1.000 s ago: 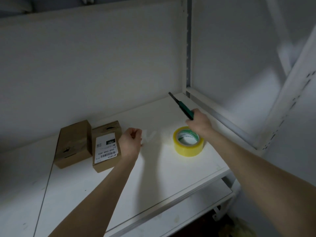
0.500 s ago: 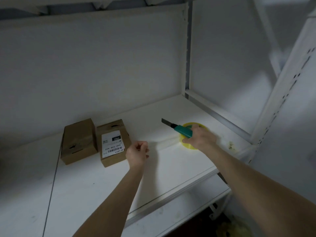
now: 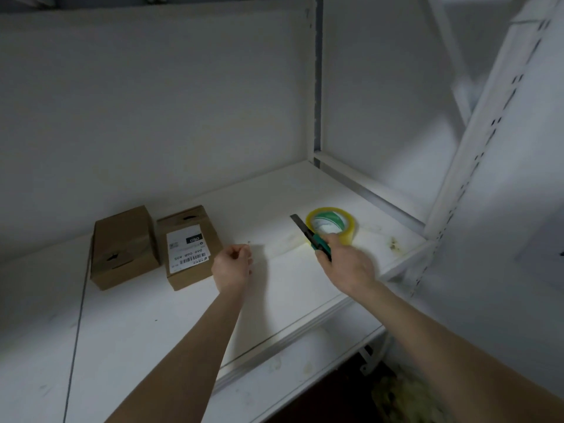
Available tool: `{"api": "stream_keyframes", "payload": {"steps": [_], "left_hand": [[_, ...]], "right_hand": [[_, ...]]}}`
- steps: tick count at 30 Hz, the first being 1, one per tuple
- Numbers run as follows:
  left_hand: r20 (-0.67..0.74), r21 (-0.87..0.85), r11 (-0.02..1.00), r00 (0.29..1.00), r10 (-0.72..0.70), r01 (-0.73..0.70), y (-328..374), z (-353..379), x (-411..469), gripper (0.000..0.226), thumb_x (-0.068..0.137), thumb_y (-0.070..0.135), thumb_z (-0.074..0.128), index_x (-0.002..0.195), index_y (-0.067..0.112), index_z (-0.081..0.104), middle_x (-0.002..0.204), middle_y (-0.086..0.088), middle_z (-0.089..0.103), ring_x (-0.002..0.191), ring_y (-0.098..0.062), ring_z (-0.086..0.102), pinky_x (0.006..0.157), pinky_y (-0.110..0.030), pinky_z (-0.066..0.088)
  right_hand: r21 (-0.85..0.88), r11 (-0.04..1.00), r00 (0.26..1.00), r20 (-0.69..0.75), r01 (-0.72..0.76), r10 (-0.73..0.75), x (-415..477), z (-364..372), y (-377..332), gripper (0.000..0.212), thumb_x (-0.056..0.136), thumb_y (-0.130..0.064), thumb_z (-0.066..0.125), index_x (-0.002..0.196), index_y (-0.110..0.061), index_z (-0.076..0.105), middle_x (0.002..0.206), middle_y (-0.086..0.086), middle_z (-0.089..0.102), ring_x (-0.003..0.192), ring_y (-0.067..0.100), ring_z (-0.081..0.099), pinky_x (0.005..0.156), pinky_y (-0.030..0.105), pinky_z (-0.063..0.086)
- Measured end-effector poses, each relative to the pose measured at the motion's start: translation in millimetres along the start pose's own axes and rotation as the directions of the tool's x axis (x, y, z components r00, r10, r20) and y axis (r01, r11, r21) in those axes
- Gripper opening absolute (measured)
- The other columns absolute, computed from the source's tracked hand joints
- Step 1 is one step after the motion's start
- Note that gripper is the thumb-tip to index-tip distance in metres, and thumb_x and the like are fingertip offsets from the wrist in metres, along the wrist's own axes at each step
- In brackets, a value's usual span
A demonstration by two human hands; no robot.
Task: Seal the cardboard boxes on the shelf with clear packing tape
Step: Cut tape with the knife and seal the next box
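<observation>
Two small cardboard boxes lie side by side on the white shelf (image 3: 152,325): a plain box (image 3: 123,245) on the left and a box with a white barcode label (image 3: 190,242) to its right. A roll of clear yellowish packing tape (image 3: 331,224) lies flat further right. A faint strip of tape (image 3: 280,245) runs from the roll towards my left hand (image 3: 232,267), whose curled fingers pinch its end just right of the labelled box. My right hand (image 3: 348,264) grips a green utility knife (image 3: 308,236), blade out, beside the roll and over the strip.
A white back wall stands behind the boxes. A perforated metal upright (image 3: 488,132) rises at the right front corner and another post (image 3: 317,87) at the back. A lower shelf (image 3: 305,358) juts out beneath the front edge.
My right hand swung the knife down from pointing up at the back to lying low across the tape beside the roll. The roll shifted right. My left hand stayed near the labelled box.
</observation>
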State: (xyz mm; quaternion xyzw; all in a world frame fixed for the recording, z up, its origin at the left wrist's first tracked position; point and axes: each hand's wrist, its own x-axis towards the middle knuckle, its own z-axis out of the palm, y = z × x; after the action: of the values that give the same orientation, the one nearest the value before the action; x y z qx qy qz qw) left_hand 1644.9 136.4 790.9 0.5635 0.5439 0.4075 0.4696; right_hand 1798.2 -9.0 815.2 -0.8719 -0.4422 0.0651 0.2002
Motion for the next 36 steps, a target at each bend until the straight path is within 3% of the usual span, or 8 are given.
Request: {"api": "stream_keyframes", "payload": {"steps": [5, 11, 17, 20, 23, 25, 28, 36], "left_hand": [[0.001, 0.0, 1.0, 1.0, 0.02, -0.02, -0.2, 0.5, 0.2, 0.01, 0.093, 0.015, 0.058, 0.088, 0.011, 0.066, 0.074, -0.001, 0.066, 0.063, -0.008, 0.063, 0.047, -0.021, 0.049], [0.013, 0.004, 0.998, 0.998, 0.063, -0.063, 3.9, 0.9, -0.9, 0.011, 0.093, 0.014, 0.057, 0.085, 0.016, 0.063, 0.072, 0.001, 0.064, 0.067, -0.014, 0.064, 0.057, -0.028, 0.054], [0.022, -0.005, 0.995, 0.995, 0.096, -0.096, 5.1, 2.7, -8.2, 0.013, 0.093, 0.013, 0.055, 0.082, 0.016, 0.06, 0.077, -0.002, 0.064, 0.065, -0.006, 0.063, 0.052, -0.026, 0.051], [0.03, -0.012, 0.994, 0.994, 0.108, -0.108, 8.4, 3.6, -12.7, 0.017, 0.094, 0.013, 0.054, 0.078, 0.02, 0.058, 0.08, -0.002, 0.063, 0.066, -0.005, 0.063, 0.048, -0.024, 0.048], [0.045, 0.006, 0.989, 0.989, 0.144, -0.145, 10.0, 4.1, -15.8, 0.021, 0.093, 0.01, 0.052, 0.076, 0.022, 0.057, 0.082, -0.003, 0.064, 0.067, -0.006, 0.065, 0.046, -0.024, 0.047], [0.058, 0.019, 0.985, 0.984, 0.17, -0.172, 10.3, 5.4, -18.1, 0.025, 0.093, 0.008, 0.051, 0.074, 0.023, 0.056, 0.083, -0.004, 0.065, 0.069, -0.009, 0.067, 0.053, -0.03, 0.049], [0.084, 0.031, 0.978, 0.975, 0.203, -0.206, 12.0, 9.0, -22.3, 0.027, 0.093, 0.007, 0.051, 0.072, 0.024, 0.055, 0.08, -0.001, 0.064, 0.066, -0.006, 0.066, 0.059, -0.035, 0.051], [0.114, 0.048, 0.972, 0.968, 0.223, -0.23, 18.2, 7.7, -22.5, 0.028, 0.091, 0.005, 0.052, 0.073, 0.025, 0.057, 0.077, 0.003, 0.063, 0.063, -0.005, 0.065, 0.057, -0.032, 0.051]], "right_hand": [[-0.071, 0.997, 0.999, -0.048, 0.022, -0.026, -11.5, -2.5, 4.2, 0.03, 0.099, -0.036, 0.04, 0.121, -0.015, 0.041, 0.09, 0.012, 0.069, 0.079, 0.034, 0.063, 0.061, 0.034, 0.039], [-0.251, 0.967, 0.997, 0.073, 0.048, -0.031, -12.1, -3.0, -1.9, 0.026, 0.098, -0.035, 0.038, 0.114, -0.015, 0.04, 0.083, 0.007, 0.063, 0.066, 0.028, 0.049, 0.057, 0.031, 0.035], [-0.319, 0.945, 0.993, 0.117, 0.071, -0.035, -2.3, -5.1, -12.1, 0.035, 0.1, -0.032, 0.036, 0.132, -0.019, 0.036, 0.105, 0.009, 0.067, 0.085, 0.031, 0.06, 0.062, 0.031, 0.035], [-0.353, 0.931, 0.988, 0.145, 0.097, -0.047, 1.6, -2.2, -19.8, 0.051, 0.101, -0.029, 0.033, 0.15, -0.027, 0.02, 0.114, 0.007, 0.066, 0.102, 0.029, 0.062, 0.068, 0.03, 0.036], [-0.385, 0.917, 0.988, 0.148, 0.105, -0.051, 2.3, 0.7, -28.2, 0.058, 0.101, -0.027, 0.031, 0.155, -0.028, 0.008, 0.117, 0.005, 0.065, 0.105, 0.026, 0.062, 0.071, 0.029, 0.036], [-0.401, 0.91, 0.988, 0.145, 0.105, -0.05, 2.8, 3.8, -33.0, 0.06, 0.101, -0.025, 0.031, 0.156, -0.026, 0.006, 0.117, 0.003, 0.065, 0.105, 0.024, 0.062, 0.072, 0.028, 0.036], [-0.415, 0.904, 0.987, 0.152, 0.106, -0.046, 4.7, 6.4, -38.6, 0.06, 0.102, -0.025, 0.031, 0.156, -0.024, 0.006, 0.121, 0.002, 0.064, 0.109, 0.023, 0.06, 0.074, 0.028, 0.035], [-0.46, 0.877, 0.985, 0.161, 0.135, -0.067, 22.2, -1.5, -36.7, 0.053, 0.104, -0.024, 0.036, 0.154, -0.025, 0.018, 0.121, 0.003, 0.064, 0.109, 0.025, 0.062, 0.068, 0.028, 0.037]]}}
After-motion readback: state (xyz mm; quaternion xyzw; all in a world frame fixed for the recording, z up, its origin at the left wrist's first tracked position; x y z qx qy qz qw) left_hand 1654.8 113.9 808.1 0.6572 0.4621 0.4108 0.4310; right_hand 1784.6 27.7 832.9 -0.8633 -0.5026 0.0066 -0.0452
